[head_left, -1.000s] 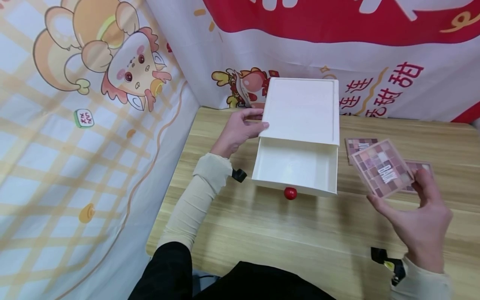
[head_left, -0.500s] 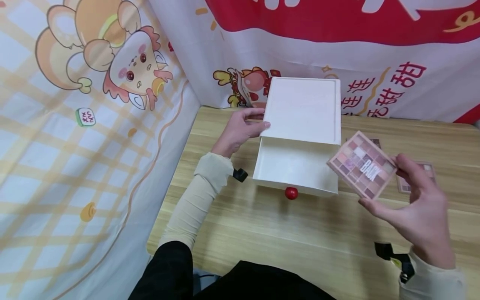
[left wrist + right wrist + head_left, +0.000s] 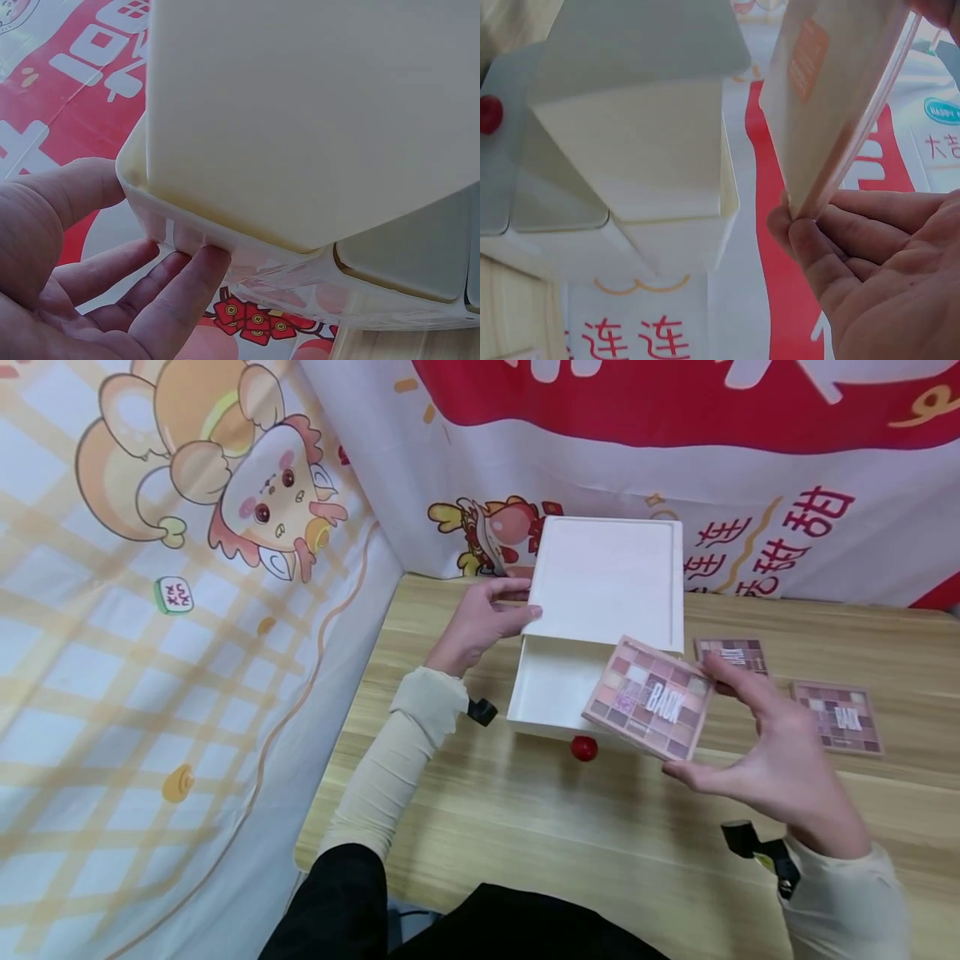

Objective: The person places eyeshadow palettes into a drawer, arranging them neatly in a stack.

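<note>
A white drawer box [image 3: 607, 577] stands at the back of the wooden table, its top drawer [image 3: 551, 681] pulled out and its red round knob [image 3: 584, 748] facing the person. My left hand [image 3: 483, 620] holds the box's left side; in the left wrist view, thumb and fingers [image 3: 180, 300] curl at its rim. Between thumb and fingers, my right hand [image 3: 787, 752] grips a square eyeshadow palette [image 3: 651, 697] with a pink checkered cover. The palette is tilted and overlaps the drawer's right half in the head view. Its pale back [image 3: 840, 90] shows in the right wrist view.
Two similar palettes lie on the table right of the box: one farther back [image 3: 738, 652], partly behind the right fingers, and one [image 3: 840, 718] beyond the right hand. Printed cloth [image 3: 600, 468] hangs right behind the box, and more cloth [image 3: 210, 710] lines the left side.
My right hand has carried the palette leftward, from above the other palettes to over the drawer, uncovering them. My left hand stays on the box.
</note>
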A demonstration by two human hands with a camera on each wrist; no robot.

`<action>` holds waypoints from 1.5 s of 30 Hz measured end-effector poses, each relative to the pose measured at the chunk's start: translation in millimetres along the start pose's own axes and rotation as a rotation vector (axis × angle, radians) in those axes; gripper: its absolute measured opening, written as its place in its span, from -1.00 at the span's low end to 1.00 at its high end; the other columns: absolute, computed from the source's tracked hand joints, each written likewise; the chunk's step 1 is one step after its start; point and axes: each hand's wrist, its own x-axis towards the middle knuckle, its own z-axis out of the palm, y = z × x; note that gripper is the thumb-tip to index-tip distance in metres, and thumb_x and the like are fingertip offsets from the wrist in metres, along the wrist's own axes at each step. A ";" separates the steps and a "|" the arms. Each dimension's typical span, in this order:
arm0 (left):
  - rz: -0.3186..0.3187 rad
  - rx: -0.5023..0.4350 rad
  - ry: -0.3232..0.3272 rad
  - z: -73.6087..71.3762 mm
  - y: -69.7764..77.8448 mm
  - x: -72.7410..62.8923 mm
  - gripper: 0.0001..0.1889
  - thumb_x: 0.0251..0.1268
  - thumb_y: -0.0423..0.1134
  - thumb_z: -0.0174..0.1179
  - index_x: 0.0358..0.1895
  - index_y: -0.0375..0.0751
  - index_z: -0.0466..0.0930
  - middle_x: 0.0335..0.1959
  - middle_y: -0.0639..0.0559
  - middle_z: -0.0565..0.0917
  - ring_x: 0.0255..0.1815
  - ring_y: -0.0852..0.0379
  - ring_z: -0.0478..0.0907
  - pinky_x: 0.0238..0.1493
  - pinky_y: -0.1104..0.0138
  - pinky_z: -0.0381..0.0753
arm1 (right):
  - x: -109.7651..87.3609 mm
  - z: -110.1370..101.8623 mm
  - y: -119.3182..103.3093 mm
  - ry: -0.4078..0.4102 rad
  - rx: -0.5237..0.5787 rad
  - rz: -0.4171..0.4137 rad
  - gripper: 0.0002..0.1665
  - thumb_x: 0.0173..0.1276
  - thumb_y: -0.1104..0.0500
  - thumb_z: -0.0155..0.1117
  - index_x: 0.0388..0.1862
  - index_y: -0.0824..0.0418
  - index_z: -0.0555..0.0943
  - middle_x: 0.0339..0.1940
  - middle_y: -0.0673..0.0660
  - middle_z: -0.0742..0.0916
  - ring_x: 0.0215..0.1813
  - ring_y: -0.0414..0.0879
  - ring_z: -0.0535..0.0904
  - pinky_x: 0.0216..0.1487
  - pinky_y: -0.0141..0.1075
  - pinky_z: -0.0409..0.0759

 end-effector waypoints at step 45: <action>0.011 0.022 0.019 2.0 -0.9 0.3 -0.45 0.21 -0.24 0.48 0.27 -0.20 0.57 0.10 -0.07 0.62 0.02 -0.01 0.64 -0.04 0.23 0.74 | 39.3 65.3 -11.2 0.022 -0.282 -0.040 0.36 -0.17 -0.38 0.65 0.38 0.47 0.37 0.17 0.40 0.60 0.27 0.33 0.41 0.32 0.36 0.32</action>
